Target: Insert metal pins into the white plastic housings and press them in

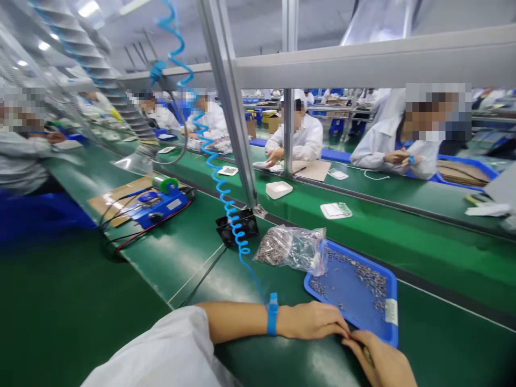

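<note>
**A:** What is the biggest thing around you?

**B:** The green desk (193,252). It runs under both my hands and stretches far ahead and to either side of them. Past it, across from my hands, people in white coats (306,141) sit at a second green line.

**A:** And nearer in?

**B:** Well ahead and to the left of my hands sits a blue device (161,204) with red and black wires, on a piece of cardboard. Closer, ahead of my left hand, is a small black fan (237,228). A coiled blue cord (223,201) comes down past it to the blue wrist strap (273,314) on my left wrist.

**A:** What is closest to your hands?

**B:** A blue tray (355,285), just ahead of both hands, its near edge almost touching my fingers. Small grey metal parts (368,277) are scattered in it. A clear plastic bag (288,247) of the same kind of parts rests on the tray's far left corner, ahead of my left hand.

**A:** Tell me about the hands themselves.

**B:** My left hand (312,321) lies flat on the desk, palm down, fingers stretched toward the right. My right hand (381,360) is beside it, lower right, fingers curled. The fingertips of the two meet just in front of the tray's near edge.

**A:** Is either grip holding something?

**B:** The fingertips are pinched close together, nearly closed, but whatever may be between them is too small to make out. I cannot tell.
</note>
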`<act>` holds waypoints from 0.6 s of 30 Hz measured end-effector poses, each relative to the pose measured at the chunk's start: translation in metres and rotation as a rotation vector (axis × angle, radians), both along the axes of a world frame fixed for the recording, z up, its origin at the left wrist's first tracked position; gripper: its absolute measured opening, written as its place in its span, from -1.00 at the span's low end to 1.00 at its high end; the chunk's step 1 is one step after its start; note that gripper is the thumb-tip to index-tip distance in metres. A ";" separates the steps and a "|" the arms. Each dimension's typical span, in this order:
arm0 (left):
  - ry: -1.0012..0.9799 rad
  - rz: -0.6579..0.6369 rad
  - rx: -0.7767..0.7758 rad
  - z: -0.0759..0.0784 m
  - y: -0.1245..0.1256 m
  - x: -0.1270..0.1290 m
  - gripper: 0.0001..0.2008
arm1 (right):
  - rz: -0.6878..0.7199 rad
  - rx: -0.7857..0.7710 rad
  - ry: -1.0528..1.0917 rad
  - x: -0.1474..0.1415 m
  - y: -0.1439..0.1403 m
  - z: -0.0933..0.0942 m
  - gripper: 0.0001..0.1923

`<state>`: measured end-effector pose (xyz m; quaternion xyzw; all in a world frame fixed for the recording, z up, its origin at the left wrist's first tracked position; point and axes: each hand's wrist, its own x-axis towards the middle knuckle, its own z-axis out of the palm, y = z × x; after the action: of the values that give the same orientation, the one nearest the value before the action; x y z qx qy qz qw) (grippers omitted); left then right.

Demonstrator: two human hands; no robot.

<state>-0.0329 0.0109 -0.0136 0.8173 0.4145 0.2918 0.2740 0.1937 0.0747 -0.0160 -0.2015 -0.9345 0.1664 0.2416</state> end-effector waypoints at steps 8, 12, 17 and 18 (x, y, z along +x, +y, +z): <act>0.031 -0.026 0.094 -0.010 -0.005 0.001 -0.74 | -0.020 0.144 0.094 -0.011 -0.008 -0.001 -0.76; 0.011 -0.043 0.137 -0.007 -0.005 0.000 -0.71 | -0.001 0.180 0.098 -0.013 -0.007 0.013 -0.75; 0.010 -0.024 0.138 -0.002 -0.006 0.001 -0.74 | -0.014 0.159 0.101 -0.013 -0.007 0.016 -0.76; 0.012 -0.017 0.131 -0.001 -0.006 0.002 -0.74 | -0.013 0.153 0.101 -0.013 -0.007 0.015 -0.77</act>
<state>-0.0313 0.0050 -0.0146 0.8387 0.3892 0.3111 0.2201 0.1808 0.0681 -0.0010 -0.1799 -0.9297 0.1027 0.3045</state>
